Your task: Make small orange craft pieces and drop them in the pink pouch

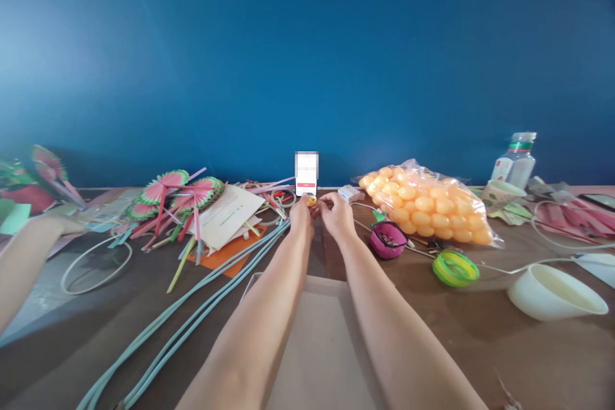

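While we stretch both bare arms forward over the brown table (480, 346), our hands meet near its far edge, just in front of a small phone (306, 173) that stands upright against the blue wall. Our left hand (302, 214) pinches a small orange piece (312, 201) between its fingertips. It is too small for us to name more exactly. Our right hand (337, 214) curls its fingers toward the same piece from the other side. We cannot tell whether they grip it or only come up beside it.

Below our forearms lies a flat cardboard tray (321, 346). To our left, long pale-blue cords (192, 314) run slantwise across the table. Beyond them we see a white printed envelope (228, 214) resting on an orange sheet (225, 257), folded pink-and-green paper fans (177, 192) and a thin white hoop (96, 266). Another person's forearm (24, 256) reaches in at the left edge.

To our right sits a clear bag of orange balls (427, 202), with a magenta bowl (387, 240) just beside our right wrist. Nearer to us lie a green-and-yellow plastic coil (455, 268) and a tilted white bowl (552, 291). A clear bottle with a green band (516, 160) stands at the back.
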`<state>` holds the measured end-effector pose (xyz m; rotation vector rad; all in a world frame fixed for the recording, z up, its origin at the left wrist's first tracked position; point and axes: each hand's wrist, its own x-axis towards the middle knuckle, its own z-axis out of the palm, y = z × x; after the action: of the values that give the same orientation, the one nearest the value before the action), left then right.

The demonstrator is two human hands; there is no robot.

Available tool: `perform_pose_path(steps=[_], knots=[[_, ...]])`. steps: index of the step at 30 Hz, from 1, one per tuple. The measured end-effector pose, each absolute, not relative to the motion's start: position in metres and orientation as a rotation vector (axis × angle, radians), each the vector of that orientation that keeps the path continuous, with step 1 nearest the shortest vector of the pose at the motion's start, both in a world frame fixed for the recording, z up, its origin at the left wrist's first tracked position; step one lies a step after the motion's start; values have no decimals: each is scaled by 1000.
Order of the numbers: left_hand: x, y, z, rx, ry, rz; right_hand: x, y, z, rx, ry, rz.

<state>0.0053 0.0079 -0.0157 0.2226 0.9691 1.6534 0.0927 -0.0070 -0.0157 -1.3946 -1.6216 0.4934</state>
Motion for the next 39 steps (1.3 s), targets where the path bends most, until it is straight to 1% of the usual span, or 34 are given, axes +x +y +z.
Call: perform_pose_path(steps=[16,27,33,39], knots=[[7,8,-16,298,957,1665,91,-8,-12,-1290,-1597,500],[9,4,-7,344,924,1665,87,-7,-10,-1097,-1421,787],[10,0,7,341,881,1706,86,-13,7,-982,-1308,894],[12,-11,27,395,860,1778,85,-29,35,-880,-1233,921]])
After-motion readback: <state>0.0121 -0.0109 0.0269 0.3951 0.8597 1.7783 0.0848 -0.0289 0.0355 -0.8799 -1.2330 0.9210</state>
